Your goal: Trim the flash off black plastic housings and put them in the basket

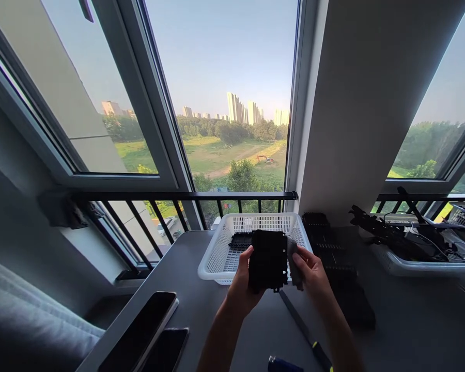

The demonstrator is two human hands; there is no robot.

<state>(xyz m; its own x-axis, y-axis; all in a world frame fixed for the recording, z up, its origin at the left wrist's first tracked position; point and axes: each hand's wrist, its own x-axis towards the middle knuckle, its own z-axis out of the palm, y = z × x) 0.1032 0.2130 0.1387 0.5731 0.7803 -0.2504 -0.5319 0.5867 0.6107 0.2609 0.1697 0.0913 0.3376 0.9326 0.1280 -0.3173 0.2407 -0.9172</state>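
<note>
My left hand point(240, 287) grips a flat, black plastic part point(269, 258) by its left side, thumb on the near face. Small tabs and notches run along the part's edges. Against its right edge, my right hand point(312, 266) pinches a thin grey pad point(294, 263); whether it is sandpaper or cloth I cannot tell. Both hands are raised in front of a white plastic basket point(209, 268), which holds another black plastic part point(240, 240). Below the hands lies a long flat tool like a file point(298, 318), its dark handle marked with yellow.
Several black parts point(356, 305) lie in a row right of the basket. Farther right, a white tray point(406, 268) holds dark parts and cables. Two phone-like devices point(143, 325) point(166, 349) lie at left, and a dark blue cylinder point(282, 364) at the front edge. A black railing point(240, 196) borders the window.
</note>
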